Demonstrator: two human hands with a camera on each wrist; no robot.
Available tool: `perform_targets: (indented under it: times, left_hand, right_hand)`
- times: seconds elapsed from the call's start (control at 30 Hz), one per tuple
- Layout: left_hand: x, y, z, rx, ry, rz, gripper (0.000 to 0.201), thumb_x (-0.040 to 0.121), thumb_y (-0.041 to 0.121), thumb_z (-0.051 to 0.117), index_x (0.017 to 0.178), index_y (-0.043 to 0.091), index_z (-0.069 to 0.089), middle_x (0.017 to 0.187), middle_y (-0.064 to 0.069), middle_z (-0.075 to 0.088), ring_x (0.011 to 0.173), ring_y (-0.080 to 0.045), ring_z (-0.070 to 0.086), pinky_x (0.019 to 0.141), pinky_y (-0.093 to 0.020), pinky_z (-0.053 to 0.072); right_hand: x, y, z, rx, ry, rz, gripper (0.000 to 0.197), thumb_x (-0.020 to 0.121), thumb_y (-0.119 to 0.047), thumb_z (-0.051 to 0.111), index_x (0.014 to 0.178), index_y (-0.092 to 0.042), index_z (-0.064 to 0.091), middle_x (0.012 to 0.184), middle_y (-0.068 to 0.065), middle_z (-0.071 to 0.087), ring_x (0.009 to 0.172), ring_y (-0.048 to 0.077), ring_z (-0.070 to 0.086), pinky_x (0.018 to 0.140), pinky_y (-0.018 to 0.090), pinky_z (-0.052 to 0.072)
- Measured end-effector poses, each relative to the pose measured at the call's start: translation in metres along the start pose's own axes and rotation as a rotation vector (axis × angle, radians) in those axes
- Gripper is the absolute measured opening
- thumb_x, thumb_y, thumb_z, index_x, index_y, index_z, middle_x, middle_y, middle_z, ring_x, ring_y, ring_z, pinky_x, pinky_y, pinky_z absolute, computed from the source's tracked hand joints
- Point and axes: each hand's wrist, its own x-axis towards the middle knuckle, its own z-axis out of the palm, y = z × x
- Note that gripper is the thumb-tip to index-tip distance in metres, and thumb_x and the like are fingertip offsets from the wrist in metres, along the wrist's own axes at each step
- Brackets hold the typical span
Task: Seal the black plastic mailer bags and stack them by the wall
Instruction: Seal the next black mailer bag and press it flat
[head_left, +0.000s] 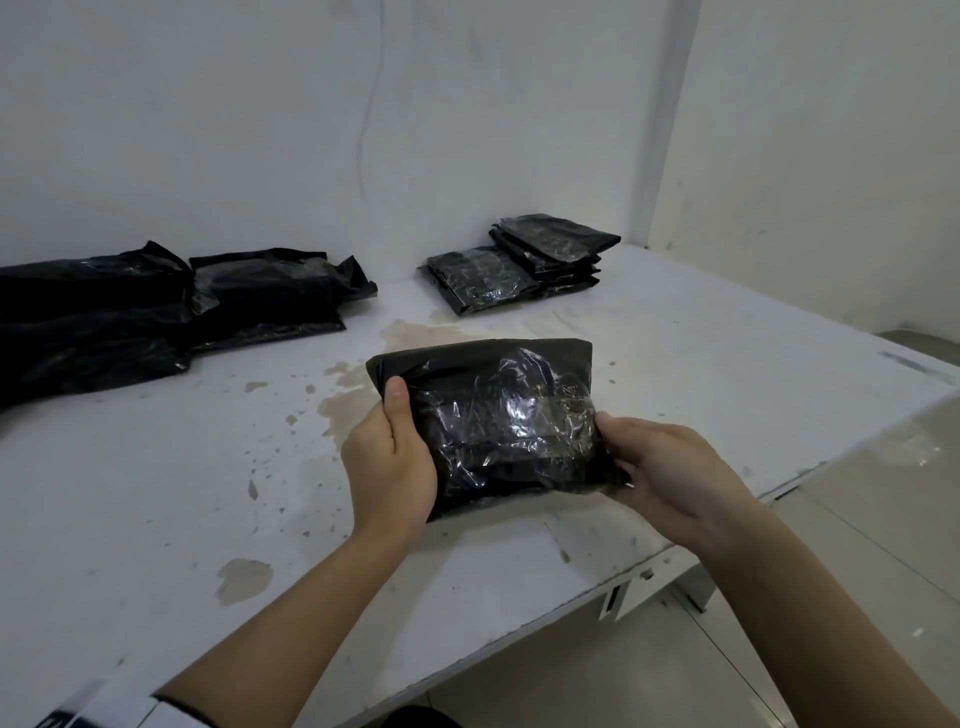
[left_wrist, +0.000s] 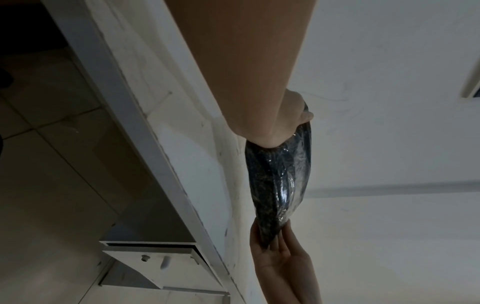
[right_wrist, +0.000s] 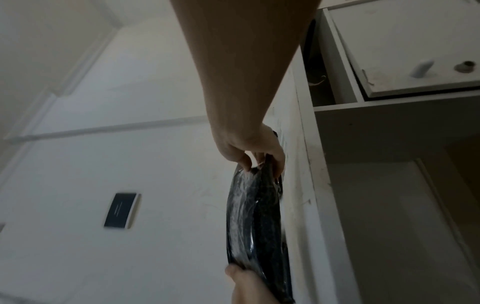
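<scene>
A filled black plastic mailer bag (head_left: 498, 421) is held just above the white table (head_left: 156, 467), its top flap folded over. My left hand (head_left: 389, 452) grips its left edge, thumb on top and fingers underneath. My right hand (head_left: 654, 467) pinches its right edge. The left wrist view shows the bag (left_wrist: 280, 181) edge-on between my left hand (left_wrist: 288, 121) and my right hand (left_wrist: 278, 246). In the right wrist view my right hand (right_wrist: 257, 158) pinches the end of the bag (right_wrist: 254, 222). A neat stack of flat black bags (head_left: 524, 265) lies by the back wall.
A loose pile of black bags (head_left: 156, 306) lies at the back left against the wall. Brown stains (head_left: 363, 384) mark the tabletop. The table's right edge (head_left: 779, 488) drops to a tiled floor (head_left: 831, 597). A drawer unit (right_wrist: 405, 57) sits under the table.
</scene>
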Motion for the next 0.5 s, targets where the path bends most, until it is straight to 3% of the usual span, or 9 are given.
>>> perform_targets:
  times: [0.1, 0.2, 0.27, 0.33, 0.37, 0.4, 0.43, 0.47, 0.5]
  left_hand:
    - [0.002, 0.0, -0.002, 0.007, 0.004, -0.061, 0.052, 0.102, 0.035, 0.029, 0.056, 0.011, 0.029, 0.052, -0.003, 0.032, 0.048, -0.015, 0.031, 0.043, -0.018, 0.03]
    - [0.003, -0.005, -0.002, 0.078, -0.059, -0.145, 0.053, 0.103, 0.036, 0.029, 0.055, 0.013, 0.027, 0.05, -0.002, 0.029, 0.046, -0.015, 0.028, 0.039, -0.017, 0.028]
    - [0.004, -0.01, -0.001, 0.137, -0.169, -0.252, 0.054, 0.103, 0.037, 0.028, 0.055, 0.012, 0.028, 0.049, -0.003, 0.029, 0.045, -0.015, 0.028, 0.037, -0.017, 0.027]
    - [0.003, -0.011, -0.002, 0.189, -0.257, -0.33, 0.048, 0.103, 0.039, 0.028, 0.066, 0.009, 0.038, 0.055, -0.001, 0.037, 0.047, -0.013, 0.034, 0.038, -0.015, 0.028]
    - [0.002, -0.009, -0.001, 0.2, -0.267, -0.35, 0.041, 0.102, 0.041, 0.03, 0.084, 0.007, 0.044, 0.066, -0.001, 0.047, 0.055, -0.012, 0.042, 0.045, -0.012, 0.031]
    - [-0.001, -0.005, -0.001, 0.223, -0.283, -0.357, 0.038, 0.1, 0.044, 0.032, 0.107, 0.008, 0.044, 0.089, -0.003, 0.057, 0.071, -0.013, 0.052, 0.059, -0.013, 0.037]
    - [-0.004, -0.003, 0.0, 0.3, -0.309, -0.319, 0.05, 0.098, 0.049, 0.034, 0.13, 0.01, 0.033, 0.121, -0.008, 0.053, 0.097, -0.018, 0.055, 0.078, -0.021, 0.041]
    - [-0.008, 0.001, 0.001, 0.44, -0.345, -0.219, 0.065, 0.096, 0.055, 0.034, 0.144, 0.015, 0.016, 0.147, -0.009, 0.031, 0.125, -0.024, 0.041, 0.098, -0.032, 0.036]
    - [-0.014, 0.003, 0.0, 0.593, -0.383, -0.067, 0.075, 0.094, 0.061, 0.03, 0.149, 0.019, 0.0, 0.158, -0.002, 0.003, 0.143, -0.022, 0.014, 0.112, -0.044, 0.02]
  right_hand:
    - [0.001, 0.001, -0.002, 0.195, -0.03, 0.075, 0.017, 0.088, -0.007, 0.059, 0.099, 0.002, 0.067, 0.095, 0.013, 0.072, 0.084, 0.021, 0.067, 0.067, 0.031, 0.054]
    - [0.005, 0.006, -0.001, 0.219, 0.07, 0.022, 0.011, 0.087, -0.001, 0.059, 0.092, 0.004, 0.067, 0.087, 0.014, 0.072, 0.074, 0.021, 0.068, 0.056, 0.029, 0.056]
    - [0.008, 0.011, -0.001, 0.13, 0.19, -0.029, 0.007, 0.085, 0.0, 0.063, 0.085, 0.003, 0.069, 0.084, 0.015, 0.071, 0.077, 0.025, 0.067, 0.062, 0.034, 0.056]
    - [0.011, 0.018, -0.005, -0.14, 0.295, -0.133, 0.012, 0.086, -0.004, 0.066, 0.075, -0.005, 0.071, 0.079, 0.01, 0.071, 0.08, 0.024, 0.066, 0.073, 0.036, 0.055]
    - [0.011, 0.02, -0.007, -0.301, 0.31, -0.191, 0.015, 0.087, -0.007, 0.067, 0.072, -0.008, 0.072, 0.076, 0.005, 0.07, 0.08, 0.021, 0.066, 0.073, 0.031, 0.054]
    - [0.01, 0.021, -0.008, -0.445, 0.309, -0.253, 0.017, 0.088, -0.011, 0.066, 0.072, -0.01, 0.073, 0.073, 0.001, 0.07, 0.078, 0.017, 0.065, 0.068, 0.024, 0.051]
    - [0.009, 0.02, -0.009, -0.576, 0.305, -0.313, 0.018, 0.089, -0.014, 0.064, 0.074, -0.011, 0.073, 0.071, -0.002, 0.069, 0.074, 0.013, 0.064, 0.062, 0.017, 0.046]
    - [0.009, 0.019, -0.01, -0.697, 0.303, -0.361, 0.021, 0.091, -0.016, 0.062, 0.075, -0.009, 0.074, 0.069, -0.001, 0.068, 0.069, 0.01, 0.062, 0.055, 0.014, 0.043]
    - [0.01, 0.019, -0.009, -0.797, 0.304, -0.391, 0.026, 0.093, -0.018, 0.059, 0.075, -0.006, 0.073, 0.067, 0.003, 0.068, 0.064, 0.013, 0.061, 0.05, 0.016, 0.041]
